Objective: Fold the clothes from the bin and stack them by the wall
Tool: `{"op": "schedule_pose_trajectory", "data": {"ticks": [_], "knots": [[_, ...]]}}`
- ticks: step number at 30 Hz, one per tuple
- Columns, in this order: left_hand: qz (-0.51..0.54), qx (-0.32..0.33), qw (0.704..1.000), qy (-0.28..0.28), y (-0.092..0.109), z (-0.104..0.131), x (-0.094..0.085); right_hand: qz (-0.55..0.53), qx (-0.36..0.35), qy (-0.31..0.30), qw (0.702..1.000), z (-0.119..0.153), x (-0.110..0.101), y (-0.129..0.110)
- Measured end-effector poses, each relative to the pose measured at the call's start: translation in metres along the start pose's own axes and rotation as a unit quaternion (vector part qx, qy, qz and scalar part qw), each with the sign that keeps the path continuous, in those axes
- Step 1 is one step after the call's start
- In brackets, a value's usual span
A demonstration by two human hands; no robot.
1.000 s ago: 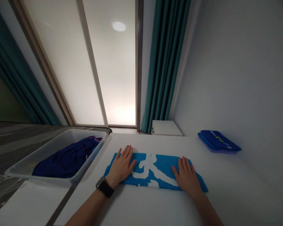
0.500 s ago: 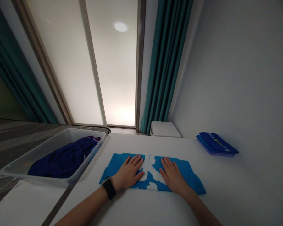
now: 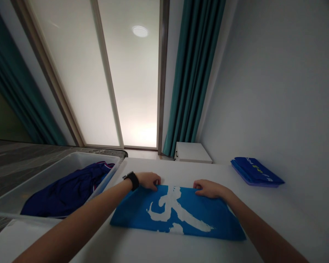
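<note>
A folded blue shirt (image 3: 142,212) with a large white print lies flat on the white table. At its far edge, toward the left, my left hand (image 3: 149,180) is closed, thumb and fingers pinching the fabric; a black watch sits on that wrist. My right hand (image 3: 208,188) grips the same far edge farther right, with its fingers curled over. The shirt's far corners are partly covered by my hands and forearms.
A translucent plastic bin (image 3: 5,197) with dark blue clothing (image 3: 63,190) stands at the left. Folded dark blue garments (image 3: 257,171) are stacked on the table (image 3: 153,250) at the right, near the wall. Beyond the far edge is a small white cabinet (image 3: 193,151).
Both hands have gone from lying flat on the shirt to pinching its far edge. More of the white print shows, and the view has shifted slightly.
</note>
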State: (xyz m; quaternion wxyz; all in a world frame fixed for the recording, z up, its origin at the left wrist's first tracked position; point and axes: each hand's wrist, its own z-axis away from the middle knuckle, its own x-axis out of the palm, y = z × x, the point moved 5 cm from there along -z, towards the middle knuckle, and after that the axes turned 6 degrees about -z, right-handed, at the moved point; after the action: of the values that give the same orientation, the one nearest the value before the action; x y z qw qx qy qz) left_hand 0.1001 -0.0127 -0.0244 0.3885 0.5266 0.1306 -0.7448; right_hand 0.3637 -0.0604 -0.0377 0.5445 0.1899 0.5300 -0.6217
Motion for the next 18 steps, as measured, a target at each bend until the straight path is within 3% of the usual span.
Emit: {"op": "schedule_pose_trajectory", "data": {"ticks": [6,11,15,18], "knots": [[0.03,0.003,0.997,-0.075,-0.014,0.01,0.001,0.012,0.03,-0.093,0.995,0.003,-0.006,0.017],[0.027,0.012,0.995,-0.1,-0.02,0.01,0.003,0.048,0.052,-0.115,0.991,0.005,-0.006,0.022],[-0.013,0.009,0.998,-0.067,-0.029,0.005,-0.007,0.067,0.045,-0.093,0.992,-0.001,-0.014,0.027],[-0.071,-0.012,0.997,0.017,-0.039,0.001,-0.03,0.083,0.038,-0.009,0.996,-0.012,-0.034,0.031]]}}
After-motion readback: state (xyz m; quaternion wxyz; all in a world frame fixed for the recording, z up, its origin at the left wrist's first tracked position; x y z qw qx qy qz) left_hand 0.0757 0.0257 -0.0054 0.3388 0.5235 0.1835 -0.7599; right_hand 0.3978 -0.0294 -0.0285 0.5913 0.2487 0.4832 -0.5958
